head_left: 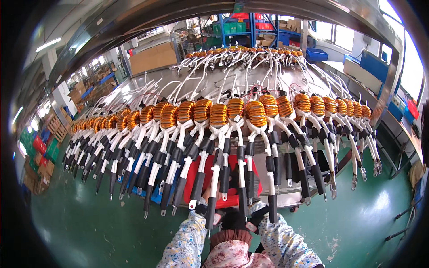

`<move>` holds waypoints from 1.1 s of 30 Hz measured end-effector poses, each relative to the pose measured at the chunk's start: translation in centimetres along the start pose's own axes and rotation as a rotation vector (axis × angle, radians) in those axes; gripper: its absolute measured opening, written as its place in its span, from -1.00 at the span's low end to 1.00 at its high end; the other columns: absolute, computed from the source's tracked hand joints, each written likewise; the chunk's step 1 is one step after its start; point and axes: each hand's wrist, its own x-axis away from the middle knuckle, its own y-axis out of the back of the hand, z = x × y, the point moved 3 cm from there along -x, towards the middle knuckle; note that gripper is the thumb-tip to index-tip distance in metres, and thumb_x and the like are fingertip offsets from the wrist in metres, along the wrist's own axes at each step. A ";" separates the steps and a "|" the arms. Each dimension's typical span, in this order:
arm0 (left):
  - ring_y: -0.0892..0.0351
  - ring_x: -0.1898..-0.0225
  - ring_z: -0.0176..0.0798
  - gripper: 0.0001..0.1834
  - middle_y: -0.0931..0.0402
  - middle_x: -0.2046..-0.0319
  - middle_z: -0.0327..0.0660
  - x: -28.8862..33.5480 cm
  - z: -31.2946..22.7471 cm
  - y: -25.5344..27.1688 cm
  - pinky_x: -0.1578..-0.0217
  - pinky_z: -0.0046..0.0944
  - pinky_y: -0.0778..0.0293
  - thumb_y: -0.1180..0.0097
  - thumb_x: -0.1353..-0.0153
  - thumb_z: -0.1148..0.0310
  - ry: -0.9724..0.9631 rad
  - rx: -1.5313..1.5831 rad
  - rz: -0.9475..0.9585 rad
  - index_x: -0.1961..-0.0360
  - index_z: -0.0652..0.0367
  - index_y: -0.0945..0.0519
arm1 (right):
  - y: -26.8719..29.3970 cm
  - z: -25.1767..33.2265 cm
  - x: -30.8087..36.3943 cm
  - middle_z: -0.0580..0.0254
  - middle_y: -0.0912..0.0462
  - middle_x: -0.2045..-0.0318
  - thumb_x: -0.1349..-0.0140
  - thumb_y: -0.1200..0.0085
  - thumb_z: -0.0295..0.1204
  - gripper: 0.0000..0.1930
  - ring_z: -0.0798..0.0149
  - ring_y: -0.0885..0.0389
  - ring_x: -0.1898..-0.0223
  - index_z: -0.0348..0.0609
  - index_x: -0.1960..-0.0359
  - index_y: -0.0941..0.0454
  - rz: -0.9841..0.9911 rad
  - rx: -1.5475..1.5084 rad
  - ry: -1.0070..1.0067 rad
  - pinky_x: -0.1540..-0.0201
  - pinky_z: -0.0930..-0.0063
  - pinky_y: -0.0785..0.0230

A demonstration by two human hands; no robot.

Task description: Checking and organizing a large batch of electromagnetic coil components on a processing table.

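Both my forearms, in white sleeves with coloured specks, reach forward from the lower edge beneath a row of hanging cable ends. My left hand (206, 194) shows only as a small patch between the cables, by the near side of a red bin (191, 172). The right sleeve (283, 239) leads up to the bin's other side, where my right hand is hidden behind black-sleeved cable ends (243, 201). The fingers of neither hand can be made out. Above them, copper-wound ring coils (218, 115) with white leads line the table's near edge, their metal-lugged ends hanging down.
The metal table (147, 82) carries a second row of coils (250, 50) at its far side. A metal frame (395, 67) arches overhead and down the right. Part of a blue bin (156, 196) shows behind the cables. A workbench with blue bins (375, 67) stands right.
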 end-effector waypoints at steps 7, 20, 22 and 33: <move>-0.42 0.15 -0.23 -0.55 -0.37 0.09 -0.15 2.4 0.8 -0.7 0.20 -0.30 -0.39 0.12 -0.14 0.50 -0.077 -0.179 -0.241 -0.11 0.19 -0.24 | -2.4 -2.5 2.4 0.21 -0.50 0.17 -0.22 0.12 -0.41 -0.67 0.39 -0.47 0.18 -0.27 0.01 -0.32 -0.002 0.190 -0.038 0.14 0.56 -0.33; -0.41 0.02 -0.09 -0.35 -0.38 0.01 -0.05 3.0 -1.7 1.2 0.03 -0.26 -0.33 -0.13 0.19 0.69 -0.073 0.022 -0.184 -0.05 0.25 -0.32 | -2.5 1.6 4.0 0.17 -0.48 0.11 -0.23 0.14 -0.34 -0.61 0.38 -0.43 0.10 -0.30 -0.04 -0.29 -0.066 0.245 0.099 0.07 0.56 -0.27; -0.42 0.02 -0.08 -0.37 -0.41 0.04 -0.05 3.0 -2.1 1.1 0.03 -0.27 -0.34 -0.14 0.21 0.69 -0.005 -0.048 -0.115 -0.02 0.24 -0.37 | -2.0 4.0 5.3 0.16 -0.48 0.10 -0.23 0.14 -0.34 -0.61 0.38 -0.43 0.09 -0.30 -0.04 -0.29 -0.129 0.249 0.178 0.06 0.55 -0.27; -0.32 -0.03 -0.26 -0.68 -0.34 0.01 -0.21 13.1 -14.9 -5.7 -0.07 -0.30 -0.22 0.07 -0.11 0.63 0.092 0.381 0.258 0.08 0.17 -0.47 | -0.6 5.8 18.9 0.10 -0.38 0.00 -0.23 0.16 -0.13 -0.43 0.29 -0.34 -0.01 -0.26 -0.16 -0.12 -0.255 0.081 -0.113 -0.10 0.46 -0.11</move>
